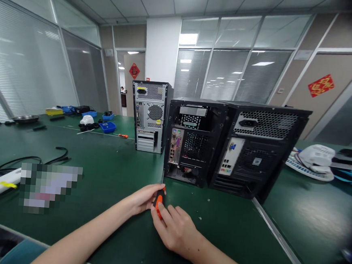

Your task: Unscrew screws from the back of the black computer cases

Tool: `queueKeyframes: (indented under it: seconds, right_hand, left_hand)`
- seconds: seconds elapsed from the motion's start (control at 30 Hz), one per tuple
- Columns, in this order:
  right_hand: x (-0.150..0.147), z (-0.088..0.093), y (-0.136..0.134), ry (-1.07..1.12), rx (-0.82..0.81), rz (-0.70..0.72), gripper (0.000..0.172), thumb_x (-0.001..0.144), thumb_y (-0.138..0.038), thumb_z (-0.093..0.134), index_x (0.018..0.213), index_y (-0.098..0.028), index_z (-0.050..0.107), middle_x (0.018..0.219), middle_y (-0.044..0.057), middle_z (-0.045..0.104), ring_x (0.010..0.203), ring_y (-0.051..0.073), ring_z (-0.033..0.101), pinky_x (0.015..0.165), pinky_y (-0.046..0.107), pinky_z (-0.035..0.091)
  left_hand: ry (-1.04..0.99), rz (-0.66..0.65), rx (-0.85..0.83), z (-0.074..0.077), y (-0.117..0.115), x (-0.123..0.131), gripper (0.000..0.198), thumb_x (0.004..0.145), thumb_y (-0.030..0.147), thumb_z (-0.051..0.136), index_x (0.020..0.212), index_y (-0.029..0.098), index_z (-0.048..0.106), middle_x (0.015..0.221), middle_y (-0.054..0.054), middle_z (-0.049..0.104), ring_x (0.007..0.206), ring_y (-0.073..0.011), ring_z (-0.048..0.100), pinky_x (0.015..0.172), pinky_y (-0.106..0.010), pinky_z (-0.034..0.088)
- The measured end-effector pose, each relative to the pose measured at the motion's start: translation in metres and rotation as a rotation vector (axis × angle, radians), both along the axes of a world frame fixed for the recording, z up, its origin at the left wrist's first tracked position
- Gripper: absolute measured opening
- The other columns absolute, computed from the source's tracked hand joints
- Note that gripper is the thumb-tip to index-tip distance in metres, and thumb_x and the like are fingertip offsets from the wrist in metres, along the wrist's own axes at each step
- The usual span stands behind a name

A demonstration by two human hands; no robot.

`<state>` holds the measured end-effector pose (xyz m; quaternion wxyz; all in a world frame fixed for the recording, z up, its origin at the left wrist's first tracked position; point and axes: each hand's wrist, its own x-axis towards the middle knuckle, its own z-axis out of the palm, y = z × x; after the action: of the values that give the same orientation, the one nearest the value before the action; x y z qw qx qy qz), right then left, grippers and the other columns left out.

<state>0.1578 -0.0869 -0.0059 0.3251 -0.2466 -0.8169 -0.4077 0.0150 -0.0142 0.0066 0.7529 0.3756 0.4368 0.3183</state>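
Note:
An orange and black screwdriver point(159, 198) stands nearly upright on the green table point(106, 171), its thin shaft rising toward the middle computer case point(193, 139). My left hand point(143, 198) grips the handle from the left with fingers curled round it. My right hand point(176, 229) pinches the handle from the right side. Both hands sit just in front of the black middle case, whose rear panel faces me.
A second black case point(258, 148) stands right of the middle one, and a silver-backed case point(149, 115) further back on the left. Black cables point(24, 161) lie at left. Blue trays point(107, 126) and tools sit far back. A white fan point(314, 159) lies at right.

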Motion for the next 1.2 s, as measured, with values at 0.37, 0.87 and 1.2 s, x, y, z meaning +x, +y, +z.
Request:
queueKeyframes:
  seconds: [0.37, 0.87, 1.2]
  right_hand:
    - [-0.0020, -0.0057, 0.0026, 0.025, 0.008, -0.025, 0.014, 0.087, -0.017, 0.049, 0.091, -0.014, 0.062, 0.077, 0.007, 0.063, 0.062, 0.015, 0.053, 0.055, 0.030, 0.033]
    - [-0.0031, -0.0081, 0.0037, 0.062, 0.013, -0.011, 0.013, 0.087, -0.017, 0.050, 0.087, -0.012, 0.062, 0.073, 0.007, 0.062, 0.065, 0.019, 0.060, 0.052, 0.030, 0.037]
    - [-0.0033, -0.0039, 0.0021, 0.091, -0.034, -0.012, 0.010, 0.089, -0.017, 0.051, 0.082, -0.014, 0.058, 0.068, 0.003, 0.056, 0.063, 0.015, 0.056, 0.052, 0.028, 0.036]
  left_hand:
    - [-0.111, -0.104, -0.065, 0.0024, 0.0013, -0.0039, 0.022, 0.089, 0.026, 0.048, 0.091, 0.009, 0.061, 0.075, -0.010, 0.070, 0.059, -0.0143, 0.065, 0.056, -0.023, 0.049]
    - [-0.221, -0.119, -0.134, 0.0003, 0.0021, -0.0041, 0.022, 0.082, 0.020, 0.048, 0.098, 0.007, 0.058, 0.090, -0.016, 0.071, 0.075, -0.0200, 0.069, 0.073, -0.029, 0.052]
    - [-0.218, -0.101, -0.125, 0.0041, 0.0019, -0.0038, 0.025, 0.085, 0.018, 0.044, 0.101, 0.005, 0.058, 0.095, -0.019, 0.070, 0.080, -0.0208, 0.070, 0.077, -0.031, 0.052]
